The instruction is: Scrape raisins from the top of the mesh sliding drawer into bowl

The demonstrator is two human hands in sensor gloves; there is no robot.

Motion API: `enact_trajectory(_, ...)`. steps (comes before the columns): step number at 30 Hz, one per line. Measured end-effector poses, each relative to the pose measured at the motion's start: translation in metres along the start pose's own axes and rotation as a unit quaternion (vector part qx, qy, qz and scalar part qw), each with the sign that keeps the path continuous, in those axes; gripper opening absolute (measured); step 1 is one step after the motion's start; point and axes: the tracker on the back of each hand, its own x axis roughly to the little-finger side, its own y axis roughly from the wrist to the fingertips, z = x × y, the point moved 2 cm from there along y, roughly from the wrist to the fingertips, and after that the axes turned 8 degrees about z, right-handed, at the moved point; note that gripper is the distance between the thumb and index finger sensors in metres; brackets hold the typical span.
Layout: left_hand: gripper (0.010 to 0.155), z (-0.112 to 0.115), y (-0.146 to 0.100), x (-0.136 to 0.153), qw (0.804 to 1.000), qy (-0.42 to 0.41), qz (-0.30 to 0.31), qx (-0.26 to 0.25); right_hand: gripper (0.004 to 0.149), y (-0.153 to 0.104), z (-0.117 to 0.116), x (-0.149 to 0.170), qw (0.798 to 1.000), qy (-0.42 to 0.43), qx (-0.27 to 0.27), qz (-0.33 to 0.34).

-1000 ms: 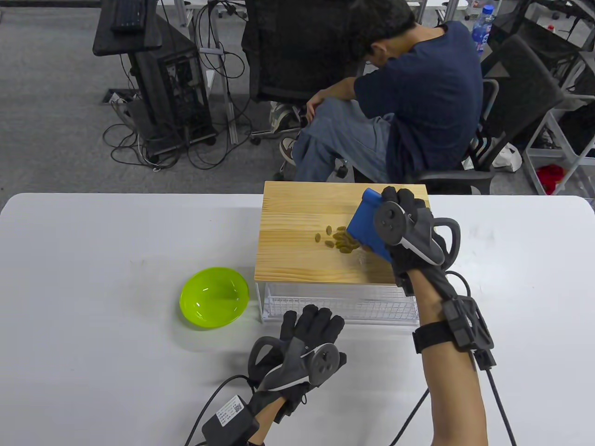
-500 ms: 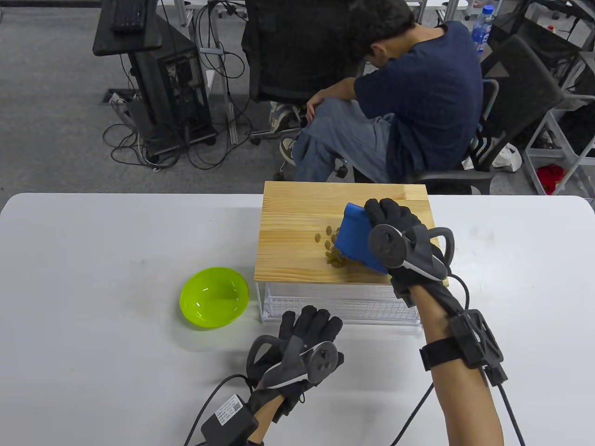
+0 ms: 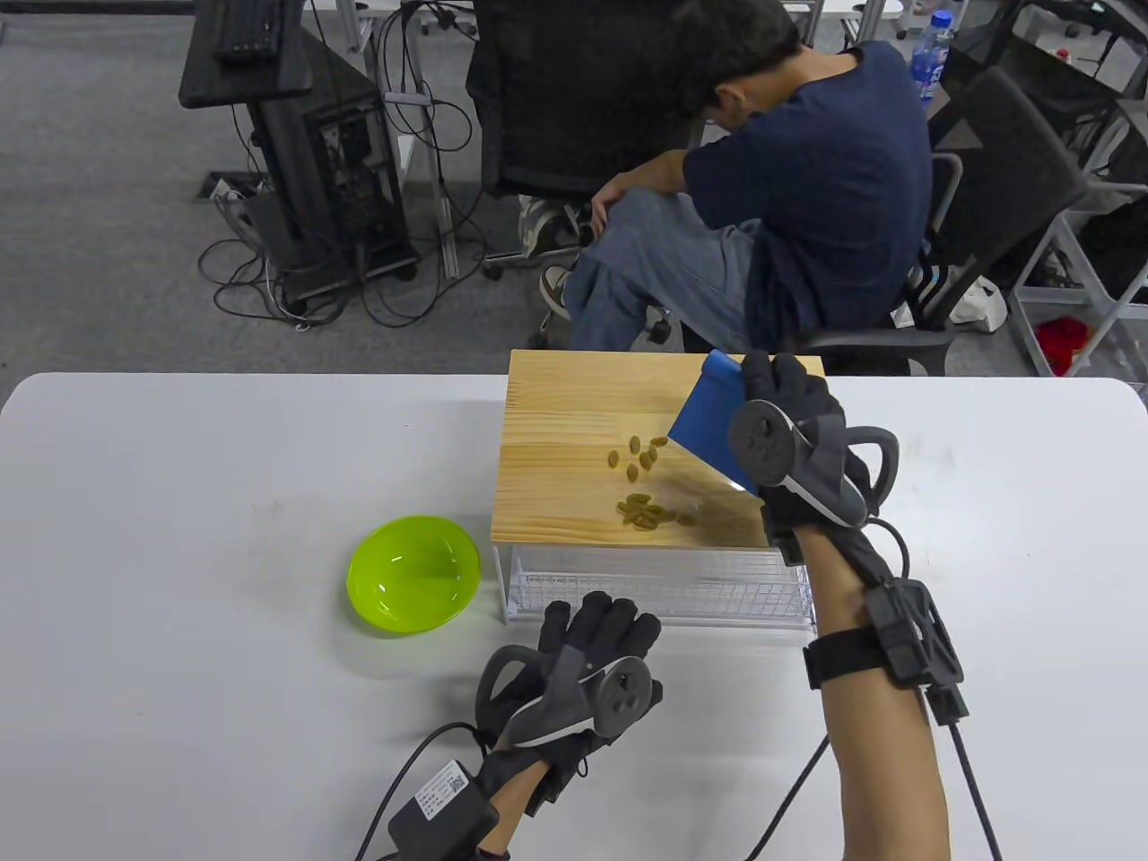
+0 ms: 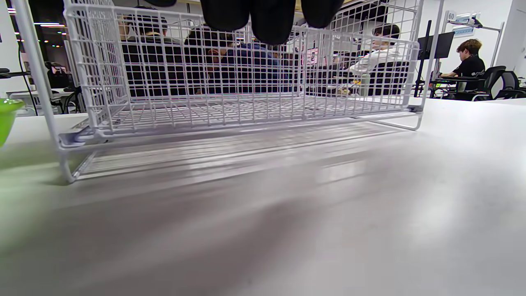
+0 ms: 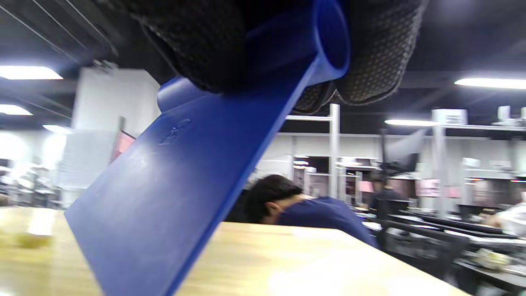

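Several raisins (image 3: 642, 513) lie in two small clusters on the wooden top (image 3: 565, 421) of the white mesh sliding drawer (image 3: 655, 592). My right hand (image 3: 789, 421) grips a blue scraper (image 3: 708, 421) by its handle, blade lifted off the wood, up and right of the raisins. In the right wrist view the blue scraper (image 5: 185, 193) hangs tilted above the wooden top (image 5: 287, 263). My left hand (image 3: 592, 646) rests flat on the table against the drawer's front; its fingertips (image 4: 267, 20) touch the mesh drawer (image 4: 230, 82). A green bowl (image 3: 414, 574) sits empty left of the drawer.
The white table (image 3: 179, 538) stretches left and right of the drawer. A person (image 3: 789, 197) sits in a chair just behind the table's far edge. Cables trail from both wrists toward the front edge.
The right hand dragged the scraper toward the front edge, pulling a cluster of raisins with it, then lifted it back up and to the right. The left hand stayed put.
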Motion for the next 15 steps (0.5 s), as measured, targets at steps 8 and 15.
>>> enact_trajectory(8,0.07,0.001,0.001,0.001,1.0,-0.001,0.0,0.003,0.058,0.019,-0.017,-0.014,0.999,-0.011,-0.027,-0.015)
enact_trajectory(15,0.07,0.001,0.002,0.002,1.0,-0.001,0.002,0.009,0.058,0.024,-0.018,-0.041,0.998,0.018,-0.001,0.065)
